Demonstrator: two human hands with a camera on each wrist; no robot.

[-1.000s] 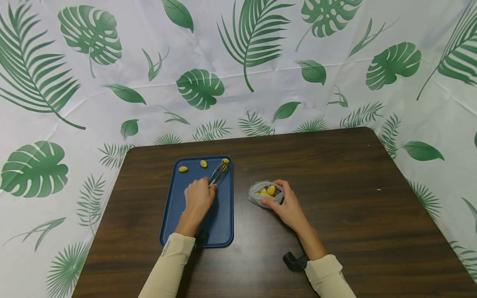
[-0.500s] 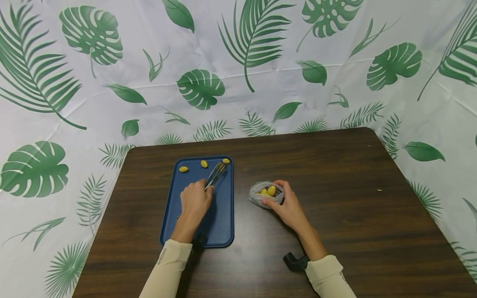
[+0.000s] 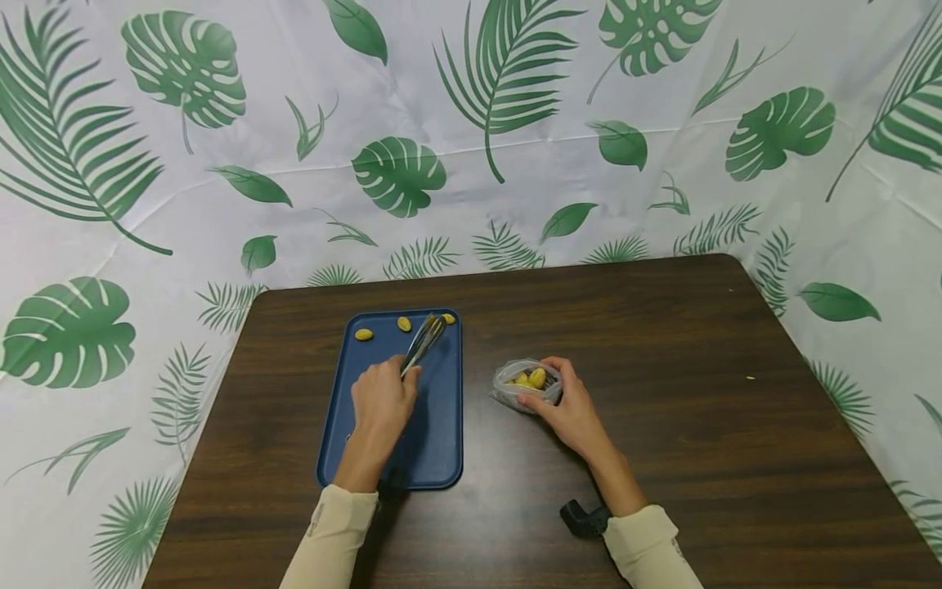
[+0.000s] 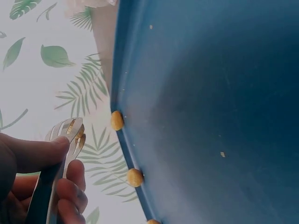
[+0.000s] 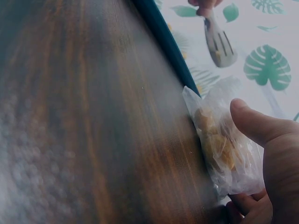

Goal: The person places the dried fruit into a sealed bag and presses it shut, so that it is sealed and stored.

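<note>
My left hand (image 3: 383,401) grips metal tongs (image 3: 421,348) over the blue tray (image 3: 434,458). Between the tips of the tongs, a yellow oval piece (image 4: 81,131) shows in the left wrist view. Three similar yellow-brown oval pieces, one of them a yellow piece (image 3: 364,334) at the left, lie along the tray's far edge. To the right of the tray, my right hand (image 3: 570,409) holds a clear plastic bag (image 3: 508,394) by its rim, thumb and fingers on opposite sides of the mouth. Several yellow pieces (image 3: 536,378) sit inside the bag.
Both the tray and the bag rest on a dark wood table (image 3: 677,384). Small pale crumbs (image 4: 223,154) dot the tray. A leaf-printed cloth (image 3: 515,164) hangs behind the table, and a tiny yellow bit (image 3: 750,378) lies far to the right.
My left hand and the tongs have drawn slightly left and back from the tray's far right corner. The right hand and the bag stay in place.
</note>
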